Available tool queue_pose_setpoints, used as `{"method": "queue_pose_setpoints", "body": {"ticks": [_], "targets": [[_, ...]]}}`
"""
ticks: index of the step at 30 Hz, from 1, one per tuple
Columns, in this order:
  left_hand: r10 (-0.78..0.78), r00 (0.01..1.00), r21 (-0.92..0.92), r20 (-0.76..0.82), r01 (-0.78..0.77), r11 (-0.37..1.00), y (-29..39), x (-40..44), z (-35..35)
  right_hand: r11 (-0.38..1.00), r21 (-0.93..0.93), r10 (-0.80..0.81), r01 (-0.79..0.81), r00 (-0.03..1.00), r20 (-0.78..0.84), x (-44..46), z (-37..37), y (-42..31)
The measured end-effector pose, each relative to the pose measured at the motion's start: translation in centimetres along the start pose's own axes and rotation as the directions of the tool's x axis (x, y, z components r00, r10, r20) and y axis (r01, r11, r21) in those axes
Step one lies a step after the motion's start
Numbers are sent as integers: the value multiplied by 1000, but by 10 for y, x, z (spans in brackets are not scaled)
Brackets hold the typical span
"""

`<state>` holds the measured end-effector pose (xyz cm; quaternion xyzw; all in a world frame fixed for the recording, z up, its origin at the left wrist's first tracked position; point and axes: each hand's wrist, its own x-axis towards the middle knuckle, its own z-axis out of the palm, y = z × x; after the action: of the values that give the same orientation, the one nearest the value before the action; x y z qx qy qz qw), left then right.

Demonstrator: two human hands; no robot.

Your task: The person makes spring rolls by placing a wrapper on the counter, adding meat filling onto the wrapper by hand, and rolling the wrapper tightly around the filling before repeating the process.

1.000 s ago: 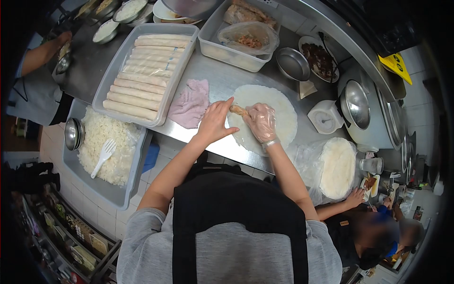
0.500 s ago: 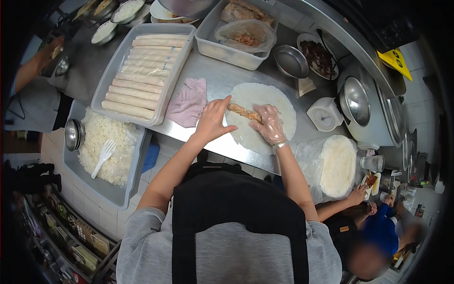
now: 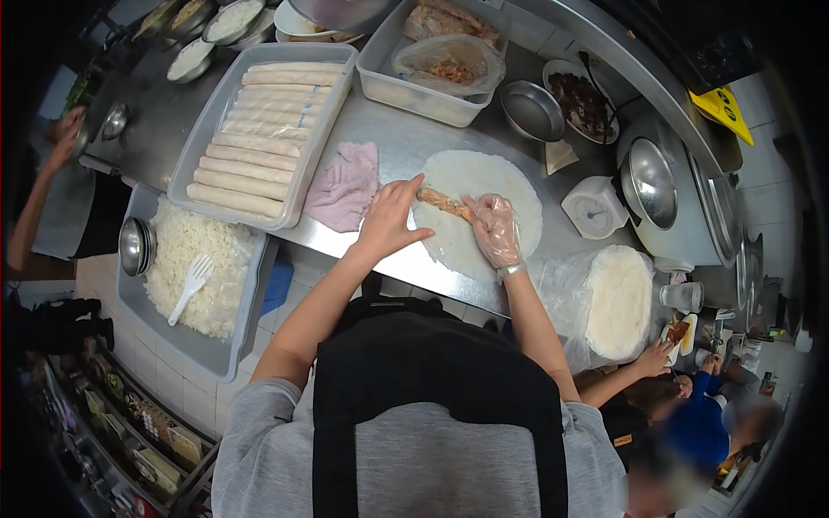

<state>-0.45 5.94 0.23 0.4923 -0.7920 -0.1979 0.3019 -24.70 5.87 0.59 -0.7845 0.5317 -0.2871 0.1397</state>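
"Head view: what is laid on the silvery metal table (image 3: 393, 129)?"

"A long, lumpy, orange-brown strip of filling (image 3: 442, 204) is laid across a thin, round, off-white sheet (image 3: 484, 168), spread close to the table's near edge."

"How are the hands held?"

"The bare left hand (image 3: 391, 220) is held open at the sheet's left side, thumb well apart from fingers, just beside the strip's left end. The right hand (image 3: 497, 233), gloved in clear plastic, is placed at the strip's right end, fingers drawn together; whether the filling is pinched in that grip cannot be told."

"And nearby?"

"A crumpled pink cloth (image 3: 348, 186) is laid left of the sheet, by the near edge."
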Motion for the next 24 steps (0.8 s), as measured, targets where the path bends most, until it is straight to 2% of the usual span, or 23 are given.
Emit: {"method": "queue_pose_setpoints", "body": {"ticks": [6,8,11,14,17,21,23,24], "targets": [[-17,1000,-6,-5,17,1000,1,0,0,996,-87,-27,19,995,-91,-2,-12,-7],[-9,1000,1,-2,9,1000,1,0,0,998,-58,1,1,999,33,0,-14,-7],[6,1000,5,-9,-6,1000,1,1,0,998,-59,38,-32,994,102,8,-9,-8],[-3,1000,-1,-5,3,1000,1,1,0,988,-148,-33,36,999,27,13,-9,-22],[-15,1000,0,-3,15,1000,1,1,1,984,-178,6,-1,1000,30,14,3,-21],[-4,1000,-7,-4,4,1000,1,0,0,998,-57,2,2,998,70,10,-5,-15],[-8,1000,-8,-10,7,1000,-1,0,0,998,63,29,-25,998,-63,4,-10,-8],[-8,1000,-9,-10,8,1000,0,0,1,998,59,32,-28,998,-59,3,-10,-6]]}}
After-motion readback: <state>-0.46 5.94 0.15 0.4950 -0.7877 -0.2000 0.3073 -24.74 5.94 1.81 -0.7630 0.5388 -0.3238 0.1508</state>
